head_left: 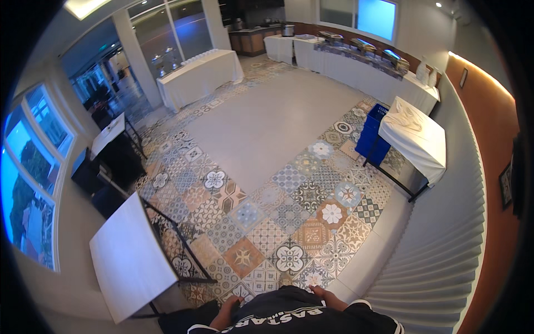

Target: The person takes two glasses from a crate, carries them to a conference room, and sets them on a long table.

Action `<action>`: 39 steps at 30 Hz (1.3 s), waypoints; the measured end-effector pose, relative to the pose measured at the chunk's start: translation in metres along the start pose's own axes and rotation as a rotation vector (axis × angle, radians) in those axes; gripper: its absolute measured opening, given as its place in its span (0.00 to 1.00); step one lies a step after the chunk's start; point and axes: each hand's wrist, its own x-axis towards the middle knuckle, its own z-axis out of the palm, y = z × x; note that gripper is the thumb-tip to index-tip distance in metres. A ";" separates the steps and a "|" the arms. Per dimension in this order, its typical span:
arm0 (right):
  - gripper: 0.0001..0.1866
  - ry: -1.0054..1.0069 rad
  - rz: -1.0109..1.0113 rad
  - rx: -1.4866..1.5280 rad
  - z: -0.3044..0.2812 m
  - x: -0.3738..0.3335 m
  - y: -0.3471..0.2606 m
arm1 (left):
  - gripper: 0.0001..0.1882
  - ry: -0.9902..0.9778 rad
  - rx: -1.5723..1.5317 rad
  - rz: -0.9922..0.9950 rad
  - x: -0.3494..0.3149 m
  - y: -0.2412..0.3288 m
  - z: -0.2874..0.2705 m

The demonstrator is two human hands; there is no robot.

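Observation:
At the lower edge, my left hand (232, 301) is beside the front of my black shirt (283, 309), by its left side. My right hand (318, 291) is on the other side of the shirt front, a little farther forward. Both hands are small in the head view and partly covered by the shirt, so how their fingers are set cannot be made out. No held object shows in either one. Nearest to my left hand stands a table with a pale top (130, 259) and dark legs.
Patterned tiles (289, 214) border a plain grey floor (267, 128). At right, a cloth-covered table (425, 142) stands by blue crates (370, 136) and a pleated grey covering (439, 267). Chafing dishes (361, 45) line a far buffet; another white-draped table (203, 78) stands far left.

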 end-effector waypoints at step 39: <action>0.14 0.215 -0.158 -0.655 -0.374 0.309 -0.324 | 0.15 -0.182 -0.780 -0.658 0.681 -0.102 -0.549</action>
